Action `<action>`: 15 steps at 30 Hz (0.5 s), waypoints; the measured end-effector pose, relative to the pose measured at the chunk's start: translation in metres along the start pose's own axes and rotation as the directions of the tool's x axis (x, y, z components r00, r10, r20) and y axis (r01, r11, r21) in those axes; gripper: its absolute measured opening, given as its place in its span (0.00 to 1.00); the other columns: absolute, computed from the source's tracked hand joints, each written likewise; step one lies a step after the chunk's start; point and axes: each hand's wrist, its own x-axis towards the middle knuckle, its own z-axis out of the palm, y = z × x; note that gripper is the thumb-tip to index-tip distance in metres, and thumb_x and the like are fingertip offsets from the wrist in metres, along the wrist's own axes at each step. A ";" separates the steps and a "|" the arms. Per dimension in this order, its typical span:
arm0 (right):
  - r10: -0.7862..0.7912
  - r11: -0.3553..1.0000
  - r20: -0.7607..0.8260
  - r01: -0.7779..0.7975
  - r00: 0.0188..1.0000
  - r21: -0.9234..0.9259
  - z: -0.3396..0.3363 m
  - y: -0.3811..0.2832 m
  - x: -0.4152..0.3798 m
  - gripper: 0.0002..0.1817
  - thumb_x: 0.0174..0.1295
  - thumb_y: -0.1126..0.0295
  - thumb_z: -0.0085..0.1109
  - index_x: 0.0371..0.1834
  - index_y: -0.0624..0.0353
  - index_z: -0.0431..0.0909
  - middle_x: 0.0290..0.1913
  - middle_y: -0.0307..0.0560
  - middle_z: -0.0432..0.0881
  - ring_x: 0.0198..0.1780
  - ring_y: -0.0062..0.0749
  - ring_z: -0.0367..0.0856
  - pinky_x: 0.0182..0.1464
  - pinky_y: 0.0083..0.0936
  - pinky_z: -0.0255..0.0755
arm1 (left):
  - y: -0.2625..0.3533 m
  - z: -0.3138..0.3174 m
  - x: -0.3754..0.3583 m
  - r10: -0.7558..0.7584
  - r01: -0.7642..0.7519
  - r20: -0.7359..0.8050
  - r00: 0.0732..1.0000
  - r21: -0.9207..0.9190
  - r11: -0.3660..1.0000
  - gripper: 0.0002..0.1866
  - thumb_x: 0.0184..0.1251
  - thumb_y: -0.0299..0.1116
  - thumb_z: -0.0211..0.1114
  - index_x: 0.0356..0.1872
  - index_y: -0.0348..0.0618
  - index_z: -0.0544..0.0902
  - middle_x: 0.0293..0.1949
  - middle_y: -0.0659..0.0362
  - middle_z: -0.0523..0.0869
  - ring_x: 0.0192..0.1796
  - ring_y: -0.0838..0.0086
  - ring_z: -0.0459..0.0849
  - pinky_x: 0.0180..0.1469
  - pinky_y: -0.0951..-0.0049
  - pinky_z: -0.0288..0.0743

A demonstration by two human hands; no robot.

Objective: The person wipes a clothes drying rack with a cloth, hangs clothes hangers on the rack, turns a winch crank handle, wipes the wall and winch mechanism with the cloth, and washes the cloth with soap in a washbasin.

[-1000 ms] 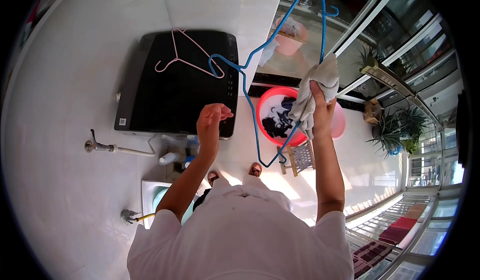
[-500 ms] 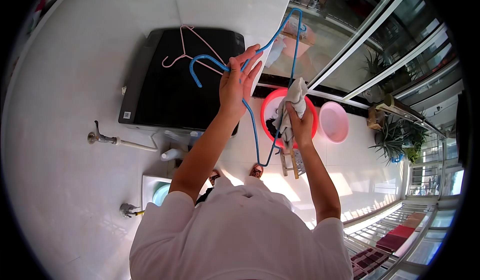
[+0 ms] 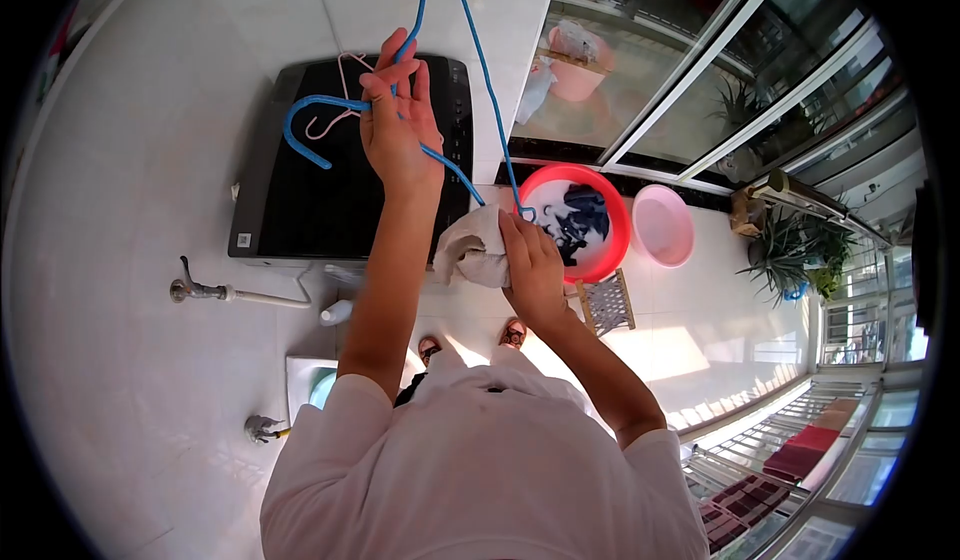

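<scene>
My left hand (image 3: 402, 140) is closed round the neck of a blue clothes hanger (image 3: 483, 65), raised above the black washing machine. The hanger's hook points left, and its far end runs out of the top of the view. In my right hand (image 3: 536, 270) is a bunched light grey cloth (image 3: 474, 245), gripped at the lower corner of the hanger, which the cloth partly hides. A pink hanger (image 3: 335, 120) lies on the washing machine (image 3: 300, 195), partly behind my left hand.
A red basin (image 3: 622, 240) with dark clothes in sudsy water stands on the floor, beside a pink basin (image 3: 664, 228). A small stool (image 3: 607, 303) is just below it. A tap (image 3: 205, 291) juts from the left wall; glass doors (image 3: 690, 90) and plants (image 3: 785, 255) are at right.
Both hands have moved left. My left hand has risen and tilted the hanger; my right hand has brought the cloth from over the red basin to the hanger's lower corner.
</scene>
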 end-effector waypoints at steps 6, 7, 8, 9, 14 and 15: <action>0.046 0.961 -0.175 0.004 0.984 0.276 -0.031 0.031 -0.017 0.29 0.47 0.82 0.56 0.58 0.68 0.69 0.55 0.56 0.75 0.51 0.49 0.75 0.53 0.34 0.70 | -0.003 -0.018 -0.005 -0.052 0.043 -0.128 0.990 -0.069 0.997 0.24 0.73 0.50 0.49 0.29 0.38 0.77 0.64 0.46 0.71 0.68 0.57 0.68 0.70 0.60 0.62; 0.338 0.863 -0.313 -0.161 0.887 0.478 -0.018 0.048 -0.034 0.25 0.51 0.82 0.56 0.57 0.68 0.70 0.54 0.54 0.76 0.51 0.44 0.75 0.53 0.32 0.70 | -0.002 -0.021 -0.006 -0.061 0.048 -0.163 0.985 -0.083 0.995 0.24 0.73 0.50 0.49 0.28 0.38 0.76 0.64 0.46 0.71 0.68 0.57 0.68 0.70 0.60 0.62; 0.614 0.689 -0.365 -0.250 0.700 0.680 -0.002 0.064 -0.048 0.21 0.56 0.81 0.56 0.55 0.68 0.71 0.53 0.51 0.77 0.51 0.39 0.76 0.54 0.30 0.70 | -0.001 -0.027 -0.006 -0.070 0.052 -0.199 0.977 -0.096 0.994 0.24 0.73 0.51 0.49 0.27 0.38 0.76 0.63 0.46 0.71 0.68 0.57 0.68 0.71 0.60 0.62; 0.742 0.504 -0.217 -0.315 0.634 0.804 -0.028 0.051 -0.025 0.17 0.64 0.74 0.56 0.54 0.68 0.71 0.49 0.47 0.78 0.49 0.30 0.76 0.52 0.27 0.71 | 0.000 -0.038 -0.004 -0.058 0.045 -0.166 0.984 -0.081 0.996 0.24 0.72 0.51 0.49 0.25 0.39 0.73 0.62 0.45 0.72 0.67 0.58 0.69 0.71 0.61 0.61; 0.417 0.731 0.039 -0.361 0.908 0.579 -0.022 0.037 -0.001 0.24 0.57 0.76 0.60 0.57 0.65 0.68 0.44 0.56 0.80 0.45 0.45 0.79 0.52 0.29 0.71 | -0.003 -0.012 -0.030 -0.127 0.104 -0.159 0.979 -0.147 0.984 0.24 0.75 0.48 0.45 0.25 0.39 0.72 0.63 0.42 0.71 0.66 0.57 0.71 0.71 0.61 0.63; 0.316 0.818 0.158 -0.353 0.935 0.453 -0.011 0.038 0.000 0.28 0.51 0.78 0.61 0.59 0.64 0.67 0.44 0.62 0.78 0.45 0.54 0.78 0.53 0.31 0.70 | -0.005 -0.006 -0.039 -0.145 0.129 -0.117 0.983 -0.132 0.983 0.24 0.75 0.48 0.45 0.24 0.39 0.71 0.63 0.41 0.70 0.66 0.56 0.71 0.70 0.62 0.64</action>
